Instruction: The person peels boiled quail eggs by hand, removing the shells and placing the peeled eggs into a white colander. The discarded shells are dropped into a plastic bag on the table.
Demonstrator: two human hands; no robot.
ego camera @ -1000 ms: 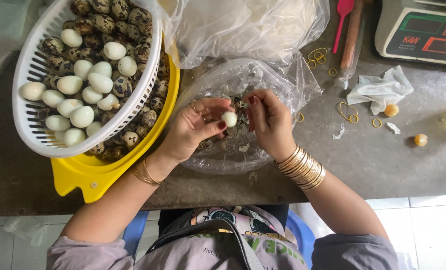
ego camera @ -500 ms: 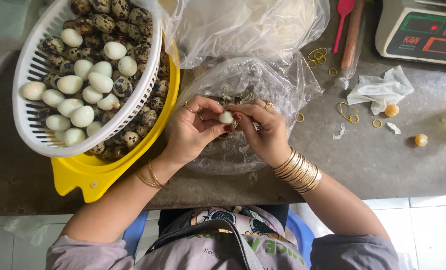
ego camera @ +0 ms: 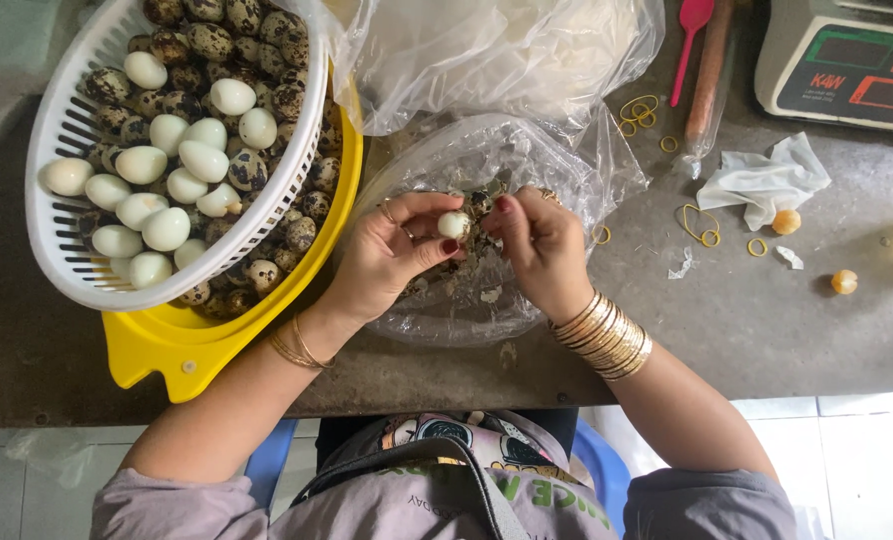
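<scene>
A small, pale, peeled quail egg sits pinched between the thumb and fingertips of the left hand, which is closed snugly around it, held just above a clear plastic bag spread open on the grey stone counter. The right hand is right beside the egg, its fingertips curled in and pressed against the shell end, gripping what looks like a bit of speckled shell; how much it holds I cannot tell. Under the grip, inside the bag, lie scraps of broken speckled shell. Off to the left of the grip a white slotted plastic basket rests tilted on a yellow plastic tub, holding peeled white eggs on top of unpeeled speckled ones. To the right of the grip, yellow rubber bands lie scattered on the counter near a crumpled white tissue, with a digital weighing scale further back
</scene>
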